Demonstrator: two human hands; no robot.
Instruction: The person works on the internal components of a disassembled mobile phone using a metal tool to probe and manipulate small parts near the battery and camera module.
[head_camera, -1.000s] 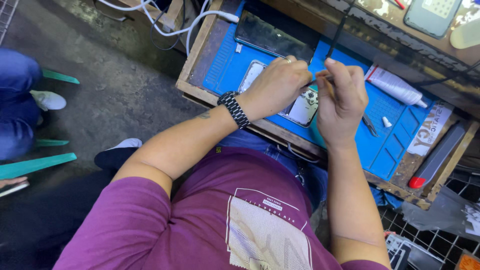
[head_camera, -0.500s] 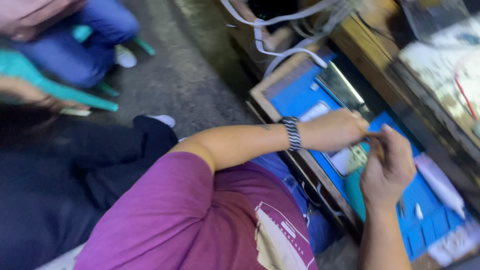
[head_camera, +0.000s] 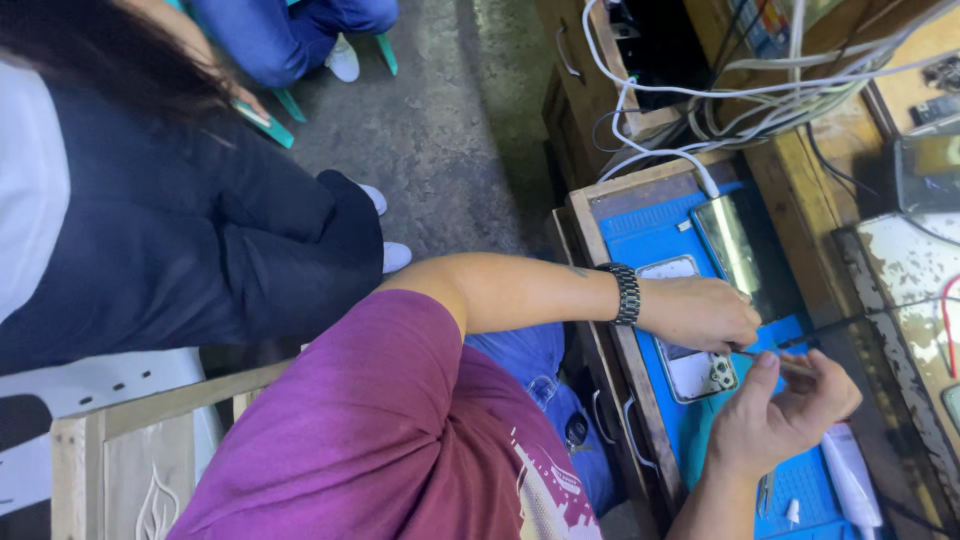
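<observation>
Phone lies back-up on the blue mat, its camera cluster toward the near end, directly under both hands. Mat sits in a wooden tray on the bench.

Far left: a seated person in dark trousers, white shoes on the concrete floor. A second person in blue trousers sits beyond, at the top edge. Lower left: a pale wooden chair back.

Centre: the wearer's purple shirt fills the foreground. Left forearm reaches across to the tray, with a dark link watch at the wrist.

Left hand is over the upper half of the phone, fingers closed together at the tips on a thin tool. Right hand is just beside it, below and to the right, thumb and forefinger pinched on the same tool. Whether the tool's tip touches the phone cannot be told.

Right of the hands: a dark screen panel rests on the mat beyond the phone. A white tube lies at the mat's near right end. White cables run in a bundle across the bench top toward the tray.
</observation>
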